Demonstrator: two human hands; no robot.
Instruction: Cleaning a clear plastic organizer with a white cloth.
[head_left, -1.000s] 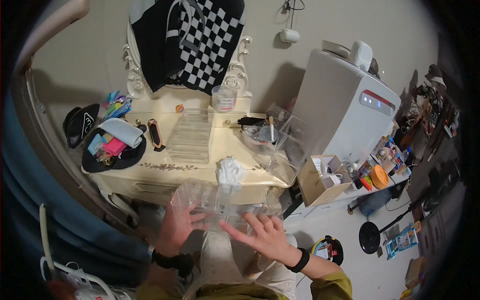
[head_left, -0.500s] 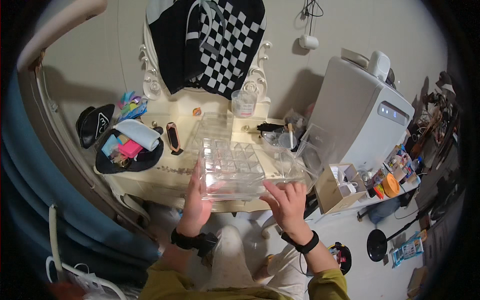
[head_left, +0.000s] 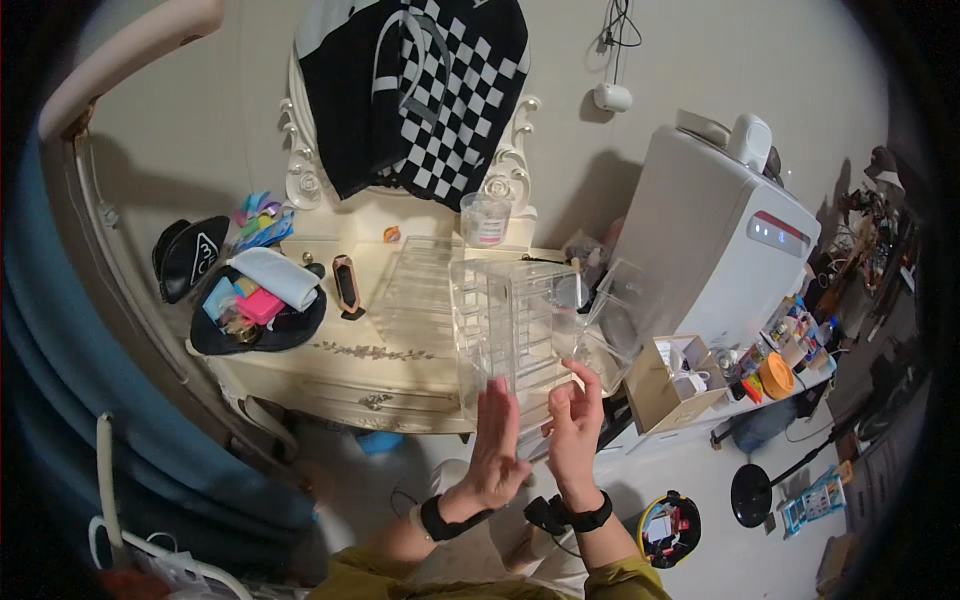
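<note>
A clear plastic organizer (head_left: 505, 320) with many small compartments stands at the front right of the cream dressing table (head_left: 290, 375), its compartments turned toward the right. My left hand (head_left: 492, 445) is at its near end, fingers stretched out and palm turned inward. Close by on the right, my right hand (head_left: 575, 430) has its fingers apart and loosely bent beside the organizer's near right edge. Whether either hand touches the plastic is hard to tell. Left of the organizer lies another clear plastic piece (head_left: 425, 285).
A black bag (head_left: 225, 330) with a pink item and folded cloth sits at the table's left, beside a rose-gold and black device (head_left: 346, 285). A clear tub (head_left: 485, 222) stands at the back. Right are a white appliance (head_left: 710, 230) and an open box (head_left: 672, 400).
The organizer has swung from lying crosswise between my hands to standing lengthwise, farther right. My left hand has moved right and down, off its left side; my right hand has turned upright.
</note>
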